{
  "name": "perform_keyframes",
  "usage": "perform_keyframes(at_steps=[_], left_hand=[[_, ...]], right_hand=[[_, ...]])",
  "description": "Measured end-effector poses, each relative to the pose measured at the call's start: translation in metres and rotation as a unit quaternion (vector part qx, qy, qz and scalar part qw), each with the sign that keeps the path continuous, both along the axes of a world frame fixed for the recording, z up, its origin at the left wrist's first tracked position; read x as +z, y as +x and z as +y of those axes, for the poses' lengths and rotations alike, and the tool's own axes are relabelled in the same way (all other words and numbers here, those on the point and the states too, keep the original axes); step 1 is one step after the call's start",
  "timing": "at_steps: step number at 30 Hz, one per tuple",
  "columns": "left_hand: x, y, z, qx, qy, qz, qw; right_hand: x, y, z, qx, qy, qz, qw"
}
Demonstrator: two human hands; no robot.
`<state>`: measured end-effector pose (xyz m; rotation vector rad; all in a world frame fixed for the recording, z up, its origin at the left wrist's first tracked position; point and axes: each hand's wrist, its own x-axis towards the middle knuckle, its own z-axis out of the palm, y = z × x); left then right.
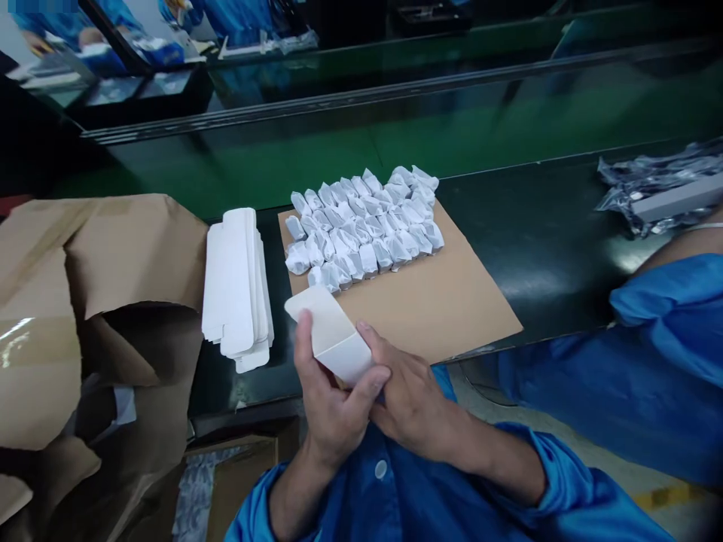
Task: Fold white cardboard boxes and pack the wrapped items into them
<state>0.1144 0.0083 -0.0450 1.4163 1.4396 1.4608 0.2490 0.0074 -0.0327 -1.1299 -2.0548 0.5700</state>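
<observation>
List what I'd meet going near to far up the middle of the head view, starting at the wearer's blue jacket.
Blue jacket → held box → wrapped pieces → green panel.

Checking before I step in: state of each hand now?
Left hand: closed, holding the white box.
Right hand: against the box's right side; whether it grips cannot be told.

Dark glossy workbench (545, 256); green panel (254, 162) behind; grey floor (626, 470), yellow marking (669, 496) at right.
</observation>
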Motion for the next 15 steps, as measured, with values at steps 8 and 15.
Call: perform_keyframes(at_steps=[8, 15], left_hand=[[0.006, -0.03, 0.003, -0.149, -0.049, 0.018, 0.987], [0.006, -0.025, -0.003, -0.21, -0.057, 0.083, 0.973]], right_hand=[[0.015, 0.021, 0.02, 0.068, -0.093, 0.191, 0.975], [0.007, 0.021, 0.018, 0.107, -0.093, 0.174, 0.975]])
